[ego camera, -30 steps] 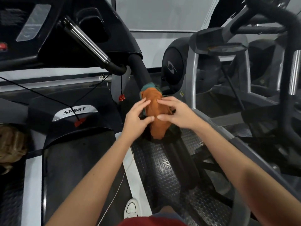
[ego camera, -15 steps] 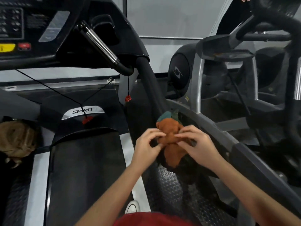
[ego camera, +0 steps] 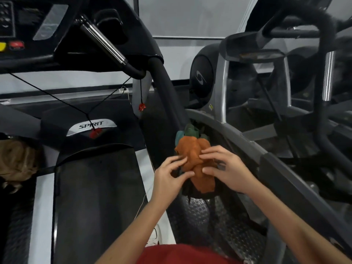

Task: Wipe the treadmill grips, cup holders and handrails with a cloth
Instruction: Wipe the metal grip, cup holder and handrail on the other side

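Note:
An orange cloth [ego camera: 194, 159] with green and dark patches is bunched around the lower end of the treadmill's black right handrail [ego camera: 167, 88]. My left hand [ego camera: 169, 178] pinches the cloth from the left with curled fingers. My right hand [ego camera: 226, 170] grips it from the right, fingertips and thumb pressed into the fabric. The handrail's end is hidden under the cloth. Higher up, a chrome pulse grip [ego camera: 106, 42] slants down from the black console [ego camera: 47, 31], and a dark cup holder recess [ego camera: 112, 25] sits beside it.
The treadmill belt [ego camera: 95, 197] and the motor cover marked SPIRIT [ego camera: 91, 126] lie to the left. A red safety clip on a black cord [ego camera: 95, 132] hangs there. An elliptical machine with grey rails [ego camera: 247, 145] crowds the right side. Studded rubber floor [ego camera: 209, 216] lies below the cloth.
Both hands slid the cloth down the right handrail toward me, from just below the console joint to the rail's lower end. In the last half second they hardly moved.

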{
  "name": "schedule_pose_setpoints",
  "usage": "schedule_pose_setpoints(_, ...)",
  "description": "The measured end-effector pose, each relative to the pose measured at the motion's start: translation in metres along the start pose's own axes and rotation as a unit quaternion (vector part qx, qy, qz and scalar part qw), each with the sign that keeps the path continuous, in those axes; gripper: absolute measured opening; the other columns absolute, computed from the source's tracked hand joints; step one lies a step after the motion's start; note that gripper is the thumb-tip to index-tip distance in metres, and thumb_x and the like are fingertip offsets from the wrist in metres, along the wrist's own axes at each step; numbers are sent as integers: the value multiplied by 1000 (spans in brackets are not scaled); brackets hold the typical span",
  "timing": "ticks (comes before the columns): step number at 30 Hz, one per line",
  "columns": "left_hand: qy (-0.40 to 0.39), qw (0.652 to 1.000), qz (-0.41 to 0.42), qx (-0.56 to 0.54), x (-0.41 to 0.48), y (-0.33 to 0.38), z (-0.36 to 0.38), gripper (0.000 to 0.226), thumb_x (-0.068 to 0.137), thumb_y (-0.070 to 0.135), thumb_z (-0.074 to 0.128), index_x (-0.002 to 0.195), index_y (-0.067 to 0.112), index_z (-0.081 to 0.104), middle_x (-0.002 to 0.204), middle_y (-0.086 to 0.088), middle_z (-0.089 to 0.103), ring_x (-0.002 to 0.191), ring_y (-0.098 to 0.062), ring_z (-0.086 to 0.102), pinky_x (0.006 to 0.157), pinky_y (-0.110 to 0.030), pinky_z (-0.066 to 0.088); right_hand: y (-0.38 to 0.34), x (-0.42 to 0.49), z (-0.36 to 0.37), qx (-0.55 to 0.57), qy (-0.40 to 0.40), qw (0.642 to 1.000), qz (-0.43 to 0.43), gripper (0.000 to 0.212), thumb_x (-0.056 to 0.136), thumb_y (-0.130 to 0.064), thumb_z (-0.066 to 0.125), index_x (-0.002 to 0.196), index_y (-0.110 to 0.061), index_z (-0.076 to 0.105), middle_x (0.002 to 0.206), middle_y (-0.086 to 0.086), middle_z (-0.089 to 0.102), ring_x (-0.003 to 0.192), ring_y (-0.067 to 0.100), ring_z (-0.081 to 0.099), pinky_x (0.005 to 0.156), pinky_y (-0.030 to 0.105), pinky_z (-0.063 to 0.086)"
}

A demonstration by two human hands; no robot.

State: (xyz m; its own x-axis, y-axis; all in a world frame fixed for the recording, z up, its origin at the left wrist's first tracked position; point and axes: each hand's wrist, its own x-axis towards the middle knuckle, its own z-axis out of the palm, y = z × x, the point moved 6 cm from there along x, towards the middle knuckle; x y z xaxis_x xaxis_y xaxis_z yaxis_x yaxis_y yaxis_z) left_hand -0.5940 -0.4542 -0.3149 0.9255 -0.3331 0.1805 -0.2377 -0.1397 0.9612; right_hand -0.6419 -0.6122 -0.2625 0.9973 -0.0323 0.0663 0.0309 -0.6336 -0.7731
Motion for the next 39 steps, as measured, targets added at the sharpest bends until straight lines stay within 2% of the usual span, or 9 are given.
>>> schedule_pose_setpoints(4,50,998,22,36,26,6,-5,33,68,4,78,101,8,72,99,4,63,95,2,55,87,-16,45,-7,24,3,-45,73,996,-1,23,76,-14,74,97,-20,72,101,-17,60,101,5,58,95,32,45)
schedule_pose_setpoints(7,50,998,-2,42,46,10,-5,41,79,1,68,119,7,62,124,-3,56,116,-11,50,95,-1,31,-6,44,4,-60,100,993,22,29,81,-20,69,110,-15,68,113,-9,60,110,9,56,99,36,44)
schedule_pose_setpoints(12,-94,991,-65,-67,22,-8,5,66,75,11,74,132,27,44,142,12,35,134,-4,34,109,-21,30,12,9,10,21,-86,994,64,68,74,-21,74,134,-22,43,143,-13,34,136,2,29,114,29,26)
schedule_pose_setpoints(19,24,996,-52,-65,-17,0,7,43,59,12,83,88,39,65,98,13,62,93,5,59,81,-7,44,7,-28,3,-3,70,997,26,31,71,-15,78,101,-20,69,108,-23,55,105,-7,54,93,26,46)
schedule_pose_setpoints(24,34,999,-27,-24,27,13,-5,46,66,8,81,106,23,67,105,4,61,101,-13,59,91,-20,45,-1,17,5,-62,19,997,30,61,86,-28,62,132,-53,31,124,-15,50,117,2,49,98,26,41)
schedule_pose_setpoints(28,12,999,-31,7,74,35,-4,53,70,13,79,120,15,61,114,4,60,100,-5,57,82,-3,42,25,51,8,1,5,997,72,46,96,-20,48,140,-22,38,134,4,52,123,12,48,109,37,36)
schedule_pose_setpoints(34,-5,996,-82,-45,64,22,-7,43,79,16,72,121,15,60,119,2,60,108,-8,55,86,-14,48,41,2,5,98,28,983,154,31,93,-6,50,124,-1,51,111,2,60,92,-7,61,85,11,45)
schedule_pose_setpoints(36,4,992,-108,-59,54,4,-15,37,84,13,67,120,14,61,118,1,61,106,-11,58,93,-22,48,41,-21,7,77,22,985,154,29,92,-16,54,120,-9,49,115,4,60,104,9,59,98,30,44)
schedule_pose_setpoints(39,-7,989,-133,-71,45,-12,-16,36,86,5,62,122,12,60,123,-6,60,104,-13,60,99,-37,47,31,-24,18,31,-23,991,131,59,92,-37,50,143,-35,21,142,-7,36,126,2,40,111,29,29)
